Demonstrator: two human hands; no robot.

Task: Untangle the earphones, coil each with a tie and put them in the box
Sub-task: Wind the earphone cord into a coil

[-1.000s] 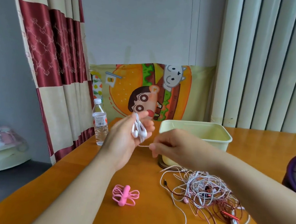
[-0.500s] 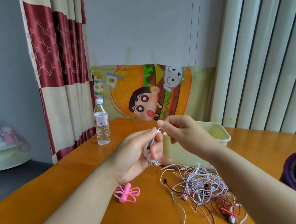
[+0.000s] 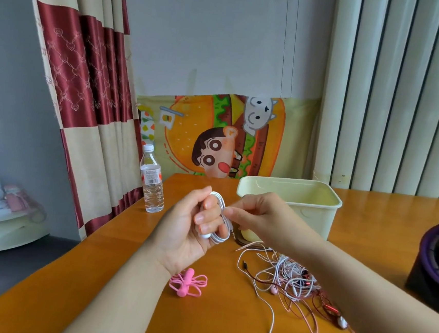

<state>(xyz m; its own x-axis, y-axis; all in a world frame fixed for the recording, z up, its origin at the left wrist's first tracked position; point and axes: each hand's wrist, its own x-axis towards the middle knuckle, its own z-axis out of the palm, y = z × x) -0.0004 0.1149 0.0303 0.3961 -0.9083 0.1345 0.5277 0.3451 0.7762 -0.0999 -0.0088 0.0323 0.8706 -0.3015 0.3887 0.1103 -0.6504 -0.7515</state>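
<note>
Round left hand (image 3: 183, 234) (right hand (image 3: 260, 218) pinching): white earphones (image 3: 222, 207).

glossy wooden table (image 3: 113, 258), matt plastic box (image 3: 312, 218)

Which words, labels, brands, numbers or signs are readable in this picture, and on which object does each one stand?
No text here can be read with certainty.
water bottle: its label carries small print and a barcode, all too small to read.
cartoon poster: drawings only, no legible words; the small flag on it shows a picture, not letters.
box: no writing visible on it.
</note>
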